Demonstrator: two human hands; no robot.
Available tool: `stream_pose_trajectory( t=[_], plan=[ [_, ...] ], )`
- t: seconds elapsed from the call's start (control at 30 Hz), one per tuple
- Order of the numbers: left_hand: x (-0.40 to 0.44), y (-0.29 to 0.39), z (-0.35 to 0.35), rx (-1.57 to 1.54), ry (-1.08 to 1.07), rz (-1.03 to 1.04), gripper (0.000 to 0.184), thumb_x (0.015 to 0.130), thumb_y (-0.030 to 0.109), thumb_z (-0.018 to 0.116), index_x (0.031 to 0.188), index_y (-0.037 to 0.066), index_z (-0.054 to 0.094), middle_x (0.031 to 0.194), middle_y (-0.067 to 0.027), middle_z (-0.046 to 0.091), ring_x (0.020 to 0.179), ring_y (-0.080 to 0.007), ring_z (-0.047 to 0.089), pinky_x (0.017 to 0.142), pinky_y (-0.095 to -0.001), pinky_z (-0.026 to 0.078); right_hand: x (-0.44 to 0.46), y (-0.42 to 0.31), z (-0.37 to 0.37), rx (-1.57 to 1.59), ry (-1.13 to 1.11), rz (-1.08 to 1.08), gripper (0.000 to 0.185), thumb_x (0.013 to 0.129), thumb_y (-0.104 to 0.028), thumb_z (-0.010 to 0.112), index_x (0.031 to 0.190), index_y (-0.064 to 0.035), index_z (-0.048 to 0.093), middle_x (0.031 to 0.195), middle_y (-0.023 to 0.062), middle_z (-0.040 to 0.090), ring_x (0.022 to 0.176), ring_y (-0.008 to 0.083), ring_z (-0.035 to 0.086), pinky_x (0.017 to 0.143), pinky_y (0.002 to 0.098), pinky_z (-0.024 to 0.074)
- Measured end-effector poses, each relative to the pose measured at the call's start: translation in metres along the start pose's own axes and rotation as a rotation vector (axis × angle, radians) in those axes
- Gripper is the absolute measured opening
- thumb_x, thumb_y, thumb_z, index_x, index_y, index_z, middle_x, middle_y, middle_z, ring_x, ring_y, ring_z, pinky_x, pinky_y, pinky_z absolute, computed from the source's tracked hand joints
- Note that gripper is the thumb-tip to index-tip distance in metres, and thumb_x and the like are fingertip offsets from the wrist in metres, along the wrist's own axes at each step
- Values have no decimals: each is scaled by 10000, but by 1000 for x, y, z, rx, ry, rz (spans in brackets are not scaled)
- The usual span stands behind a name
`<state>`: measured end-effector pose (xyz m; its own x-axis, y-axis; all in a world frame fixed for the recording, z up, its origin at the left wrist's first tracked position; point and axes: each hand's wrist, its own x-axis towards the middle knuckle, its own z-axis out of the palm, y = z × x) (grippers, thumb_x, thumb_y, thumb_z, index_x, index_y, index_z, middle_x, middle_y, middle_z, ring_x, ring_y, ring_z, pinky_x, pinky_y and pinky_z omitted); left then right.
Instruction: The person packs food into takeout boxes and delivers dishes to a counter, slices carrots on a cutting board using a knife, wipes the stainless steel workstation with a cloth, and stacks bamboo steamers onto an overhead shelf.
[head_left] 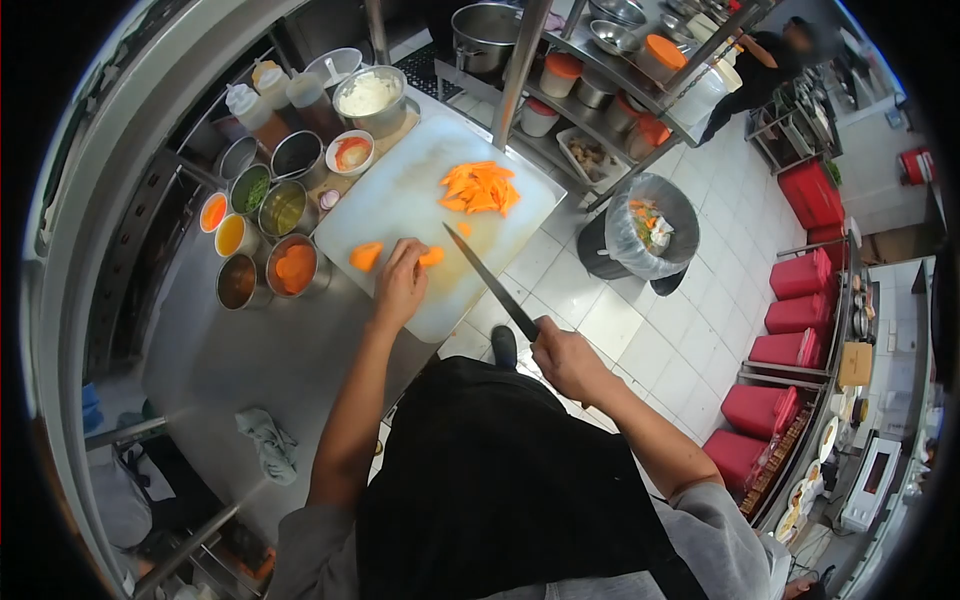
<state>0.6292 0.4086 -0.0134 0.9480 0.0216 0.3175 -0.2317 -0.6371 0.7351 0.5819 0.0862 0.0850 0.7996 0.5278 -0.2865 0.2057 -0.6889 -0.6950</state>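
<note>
My right hand (568,358) is closed around the handle of a long knife (495,288), its blade slanting up and left over the white cutting board (385,195). Fingers bent, my left hand (403,275) presses down on a piece of carrot (430,257) that partly shows beside the fingertips. Just left of that hand lies another carrot piece (366,256). A pile of cut carrot strips (480,189) rests toward the far right of the board, with a small orange scrap (464,229) between the pile and the knife tip.
Left of the board stand several metal containers, one with orange pieces (295,265), plus squeeze bottles (257,115) and a bowl of white food (370,92). A grey cloth (266,445) lies on the steel counter (200,350). Beyond the board's right side is a lined bin (650,210).
</note>
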Motion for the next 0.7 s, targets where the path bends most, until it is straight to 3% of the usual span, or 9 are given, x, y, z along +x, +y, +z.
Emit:
stream_pose_trajectory(
  t=[0.07, 0.17, 0.2, 0.27, 0.3, 0.4, 0.5, 0.7],
  plan=[
    [9, -4, -4, 148, 36, 177, 334, 856, -71, 613, 1182, -1, 615, 1181, -159, 591, 943, -370, 655, 874, -438, 556, 1, 5, -10, 78, -24, 49, 221, 983, -120, 565, 1123, 27, 474, 920, 240, 720, 868, 474, 690, 773, 527, 549],
    [10, 10, -3, 205, 114, 44, 274, 925, -3, 615, 1199, -9, 614, 1206, -191, 592, 1000, -408, 634, 911, -484, 528, 1, 15, -18, 83, -65, 126, 207, 990, -129, 562, 1112, 22, 488, 905, 242, 716, 874, 479, 689, 789, 528, 547],
    [7, 10, 5, 168, 175, -86, 271, 939, 46, 635, 1203, -10, 615, 1214, -198, 589, 1028, -411, 622, 924, -489, 520, 1, 17, -19, 103, -70, 160, 191, 996, -137, 553, 1097, 16, 499, 907, 238, 719, 873, 480, 689, 795, 531, 544],
    [1, 7, 27, 92, 292, -345, 295, 967, 144, 674, 1211, -12, 616, 1232, -211, 583, 1085, -419, 599, 950, -500, 502, 0, 31, -12, 104, -43, 126, 172, 1008, -131, 538, 1093, 13, 499, 840, 177, 707, 709, 334, 681, 683, 443, 546],
    [3, 9, 33, 130, 276, -342, 337, 964, 201, 695, 1212, -13, 616, 1230, -214, 582, 1105, -417, 588, 956, -498, 497, 0, 34, -10, 104, -31, 111, 163, 1015, -128, 530, 1091, 12, 499, 806, 147, 701, 627, 261, 676, 627, 399, 547],
    [10, 12, 44, 204, 199, -326, 476, 942, 346, 753, 1227, -10, 617, 1222, -212, 582, 1145, -406, 565, 970, -491, 485, -1, 35, -11, 189, -81, 161, 180, 1018, -131, 526, 1115, 18, 503, 810, 145, 706, 622, 228, 678, 598, 372, 549],
    [19, 18, 43, 184, 95, -232, 562, 905, 398, 791, 1266, 3, 619, 1205, -183, 592, 1146, -388, 561, 980, -479, 478, 1, 30, -16, 299, -71, 249, 201, 998, -170, 553, 1064, 9, 490, 798, 217, 703, 768, 438, 699, 716, 505, 553],
    [10, 31, 43, 149, -118, 30, 507, 903, 290, 788, 1300, 14, 637, 1167, -144, 606, 1127, -354, 573, 961, -455, 490, 20, 82, 32, 359, 101, 150, 208, 989, -169, 553, 1122, -13, 517, 772, 227, 684, 745, 407, 707, 687, 489, 538]
  ],
)
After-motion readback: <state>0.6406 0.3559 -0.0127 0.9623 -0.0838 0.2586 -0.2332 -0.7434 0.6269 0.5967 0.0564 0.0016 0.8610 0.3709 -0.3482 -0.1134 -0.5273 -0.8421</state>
